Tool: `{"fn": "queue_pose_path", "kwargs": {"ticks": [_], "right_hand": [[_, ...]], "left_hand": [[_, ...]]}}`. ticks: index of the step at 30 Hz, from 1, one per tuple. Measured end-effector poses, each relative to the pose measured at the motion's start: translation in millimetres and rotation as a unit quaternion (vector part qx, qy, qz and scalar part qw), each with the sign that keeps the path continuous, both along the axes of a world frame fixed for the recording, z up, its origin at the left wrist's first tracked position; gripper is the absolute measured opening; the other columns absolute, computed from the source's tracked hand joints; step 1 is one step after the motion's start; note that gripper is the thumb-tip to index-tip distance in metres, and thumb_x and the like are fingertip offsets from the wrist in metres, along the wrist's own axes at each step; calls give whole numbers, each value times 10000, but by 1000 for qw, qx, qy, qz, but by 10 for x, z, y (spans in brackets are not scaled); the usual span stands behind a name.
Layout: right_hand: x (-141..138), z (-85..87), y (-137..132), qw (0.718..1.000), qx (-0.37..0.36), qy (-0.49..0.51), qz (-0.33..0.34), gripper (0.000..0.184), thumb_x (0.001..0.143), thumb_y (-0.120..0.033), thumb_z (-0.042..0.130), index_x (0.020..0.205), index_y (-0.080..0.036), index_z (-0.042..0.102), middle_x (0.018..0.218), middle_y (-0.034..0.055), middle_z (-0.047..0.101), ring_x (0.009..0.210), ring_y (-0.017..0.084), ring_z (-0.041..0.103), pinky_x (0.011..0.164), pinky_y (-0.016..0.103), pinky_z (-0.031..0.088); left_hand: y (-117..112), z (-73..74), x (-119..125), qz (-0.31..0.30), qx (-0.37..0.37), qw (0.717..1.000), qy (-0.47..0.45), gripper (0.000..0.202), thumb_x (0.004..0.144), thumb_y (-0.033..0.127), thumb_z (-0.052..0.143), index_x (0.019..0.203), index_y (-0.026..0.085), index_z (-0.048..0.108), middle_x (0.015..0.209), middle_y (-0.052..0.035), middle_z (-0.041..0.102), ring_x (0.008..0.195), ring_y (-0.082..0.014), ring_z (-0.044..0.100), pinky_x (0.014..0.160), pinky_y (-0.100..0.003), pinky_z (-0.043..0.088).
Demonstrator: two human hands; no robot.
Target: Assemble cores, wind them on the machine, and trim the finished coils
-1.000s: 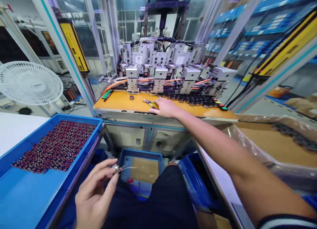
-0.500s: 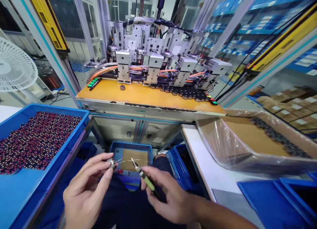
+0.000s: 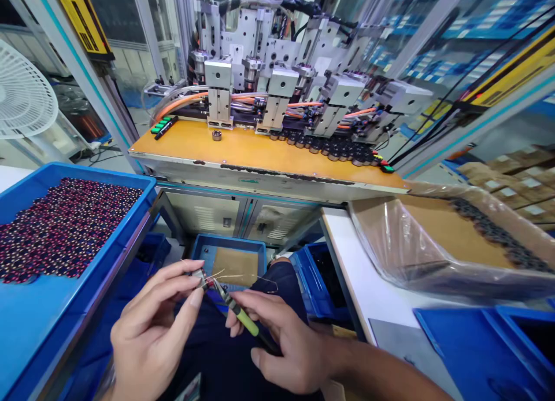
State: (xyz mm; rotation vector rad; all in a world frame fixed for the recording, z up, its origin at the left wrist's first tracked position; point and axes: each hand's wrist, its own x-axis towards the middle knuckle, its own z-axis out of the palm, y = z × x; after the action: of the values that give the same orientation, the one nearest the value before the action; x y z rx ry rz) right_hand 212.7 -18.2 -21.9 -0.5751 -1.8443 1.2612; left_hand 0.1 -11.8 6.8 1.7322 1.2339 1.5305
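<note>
Between the thumb and fingers of my left hand (image 3: 158, 326) is a small round wound part (image 3: 200, 275), like a motor stator, partly covered by the fingertips. Thin copper-coloured wires (image 3: 236, 275) stick out from it to the right. My right hand (image 3: 281, 337) grips a pair of pliers (image 3: 240, 313) with green and black handles. The pliers' narrow tip is at the wires, close beside the part; whether the jaws are closed on a wire I cannot tell. Below the hands, a blue tray (image 3: 262, 256) holds a brown cardboard sheet.
On the left, a blue bin (image 3: 150, 184) holds many small wound parts. Ahead stands a machine (image 3: 281, 80) over an orange worktop (image 3: 260, 158), with a row of dark round parts (image 3: 333, 149) and one single part (image 3: 217, 135). A plastic-lined box (image 3: 390, 239) sits on the right.
The pliers have moved left, from the outer wires to close beside the wound part. The wires now spread further right. The head view has tilted down slightly.
</note>
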Motion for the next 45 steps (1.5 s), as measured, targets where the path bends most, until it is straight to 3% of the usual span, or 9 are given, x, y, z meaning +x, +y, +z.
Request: {"fn": "queue_pose_path", "kwargs": {"ticks": [7,13,17,20,23,26,30,34,45], "right_hand": [[-45,82,39,1000,12,12,-8,744,741,-77,540,1462,-207,407,896,43,625,714,129,599,685,279,537],[-74,155,11,999,-36,-12,-21,248,771,-94,561,995,-182,621,719,-8,525,604,103,483,577,237,428],[-86,150,-23,993,-114,-10,-36,166,777,-112,579,929,-171,613,729,-10,510,597,92,455,549,227,399],[-54,113,-30,986,-160,10,-38,276,812,-130,590,1086,-158,606,772,-4,529,640,92,478,592,229,424],[31,79,-41,987,-152,47,-17,553,850,-121,575,1386,-194,461,909,36,573,735,103,532,689,264,481],[131,108,-66,988,-143,53,5,648,864,-113,562,1470,-256,382,1019,71,587,766,107,561,728,289,508],[213,276,-105,987,-160,-6,12,557,842,-174,603,1388,-213,500,985,80,595,766,125,579,735,298,526],[212,412,-121,986,-156,-46,24,397,832,-235,607,1225,-184,615,949,76,605,784,139,602,762,310,536],[73,423,-95,982,-184,-12,51,340,825,-240,616,1157,-173,632,954,83,588,847,160,595,810,332,537]], "left_hand": [[-13,5,3,3,-2,1000,3,269,839,34,675,1005,239,725,1123,-25,722,1029,-156,692,820,-215,607],[-15,20,15,-4,7,1000,11,272,836,31,676,1004,239,727,1120,-26,725,1019,-159,694,854,-245,611],[-8,1,18,-14,1,1000,7,275,844,29,665,1011,240,722,1123,-31,725,1039,-167,694,866,-251,612],[14,-12,-8,-27,10,1000,10,289,842,9,655,1021,229,710,1146,-41,708,1061,-166,685,870,-240,611],[45,-11,-60,-55,64,996,43,318,815,-45,649,996,211,700,1170,-53,667,1056,-167,687,853,-235,618],[67,-12,-109,-81,103,991,22,427,760,-110,649,1028,223,647,1205,-40,616,1020,-177,718,850,-281,646],[69,-50,-150,-114,80,988,-64,579,720,-150,639,1106,274,552,1170,-6,673,1036,-202,737,869,-334,657],[54,-107,-177,-126,80,987,-51,638,719,-159,621,1170,284,538,1130,7,750,1073,-198,730,956,-359,623],[3,-142,-167,-117,79,988,-64,670,686,-189,630,1176,261,555,1161,-3,768,1016,-218,755,950,-397,634]]}}
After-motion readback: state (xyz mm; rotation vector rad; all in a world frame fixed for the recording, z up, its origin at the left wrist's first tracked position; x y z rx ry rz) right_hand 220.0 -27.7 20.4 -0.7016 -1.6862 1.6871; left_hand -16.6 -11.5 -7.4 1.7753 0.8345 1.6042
